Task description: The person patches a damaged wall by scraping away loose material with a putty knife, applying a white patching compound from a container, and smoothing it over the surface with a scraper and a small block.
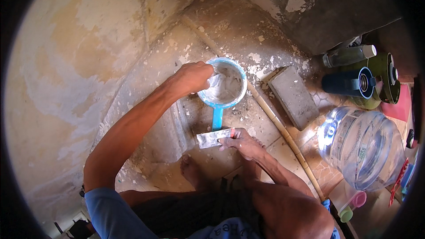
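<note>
I have the left hand (pixel 195 77) clutching a pale tool (pixel 216 81) inside the dipper (pixel 217 117), right hand (pixel 242 143) gripping a scraper (pixel 209 139); paste (pixel 228 85) is left.

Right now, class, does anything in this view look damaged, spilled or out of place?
Yes. The left wall looks damaged, its surface patchy and discoloured. White flecks litter the floor around the blue dipper, which holds white paste; they look odd scattered outside it. Whether they spilled or fell off the wall, I cannot tell.

Two hands (pixel 195 76) (pixel 242 143), two handheld tools (pixel 209 140) (pixel 216 81), one blue dipper (pixel 217 117), one bamboo pole (pixel 280 126), one jug (pixel 361 146)
</note>
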Demonstrator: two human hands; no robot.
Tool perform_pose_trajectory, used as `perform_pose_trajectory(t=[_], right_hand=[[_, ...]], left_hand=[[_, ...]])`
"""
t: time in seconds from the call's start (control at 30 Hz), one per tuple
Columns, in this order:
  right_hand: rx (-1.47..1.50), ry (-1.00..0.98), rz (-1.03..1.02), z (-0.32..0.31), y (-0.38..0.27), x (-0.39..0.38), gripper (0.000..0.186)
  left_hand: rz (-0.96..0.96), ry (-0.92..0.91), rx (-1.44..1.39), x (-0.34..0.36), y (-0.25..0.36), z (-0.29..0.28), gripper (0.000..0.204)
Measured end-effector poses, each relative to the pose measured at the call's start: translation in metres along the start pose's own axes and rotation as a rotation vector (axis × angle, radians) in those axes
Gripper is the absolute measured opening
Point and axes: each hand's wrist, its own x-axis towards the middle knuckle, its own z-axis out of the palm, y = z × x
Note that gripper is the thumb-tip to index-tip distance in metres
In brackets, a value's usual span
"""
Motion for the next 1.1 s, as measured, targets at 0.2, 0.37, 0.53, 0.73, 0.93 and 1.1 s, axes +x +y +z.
perform_pose_trajectory(t=[0.2, 0.37, 0.53, 0.73, 0.93, 1.1], right_hand=[[0.026, 0.011, 0.002, 0.003, -0.003, 0.0, 0.033], [-0.062, 0.098, -0.045, -0.005, -0.011, -0.017, 0.03], [0.029, 0.231, -0.152, -0.017, -0.051, -0.051, 0.032], [0.388, 0.311, -0.112, -0.002, -0.096, -0.037, 0.046], [0.524, 0.067, -0.162, 0.038, -0.123, -0.027, 0.05], [0.484, 0.001, -0.236, 0.039, -0.112, -0.017, 0.055]], left_hand=[[-0.146, -0.117, -0.342, -0.022, -0.014, -0.009, 0.03], [-0.166, -0.077, -0.653, -0.075, -0.032, -0.015, 0.027], [-0.188, 0.104, -0.779, -0.138, -0.005, -0.03, 0.027], [0.064, 0.415, -0.5, -0.189, 0.018, -0.008, 0.028], [0.175, 0.545, -0.336, -0.204, 0.024, 0.015, 0.035], [0.179, 0.66, -0.283, -0.212, 0.024, 0.032, 0.039]])
